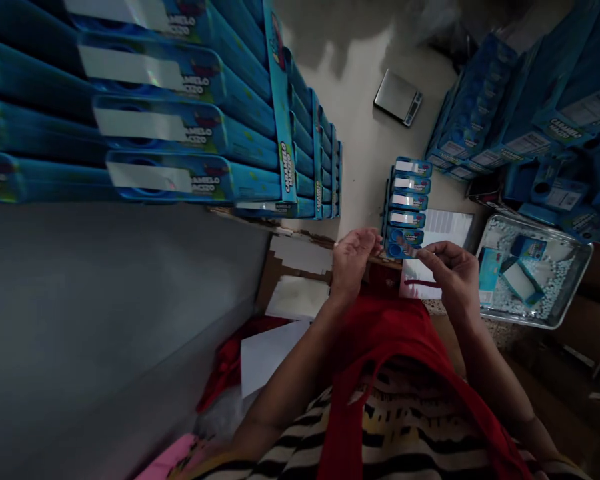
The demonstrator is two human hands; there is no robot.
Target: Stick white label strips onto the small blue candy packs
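A short row of blue candy boxes [409, 202] marked "CARAMELO MACIZO" stands in front of me on the table. White labels cover part of the farther boxes; on the nearest two the round blue print shows. My right hand [453, 270] is closed, thumb and forefinger pinching a thin see-through strip [407, 247] over the nearest boxes. It looks like a sticker, though blur hides its details. At the left side of those boxes is my left hand [354, 259], fingers loosely bent and thumb apart, with nothing visible in it. Whether it touches the boxes I cannot tell.
Tall stacks of blue boxes [170, 127] rise on the left. More stacks [475, 113] stand at the right. A small scale [398, 97] lies farther back. A printed sheet [447, 230] lies beside the row, near a metal tray [563, 320] of small white pieces and boxes.
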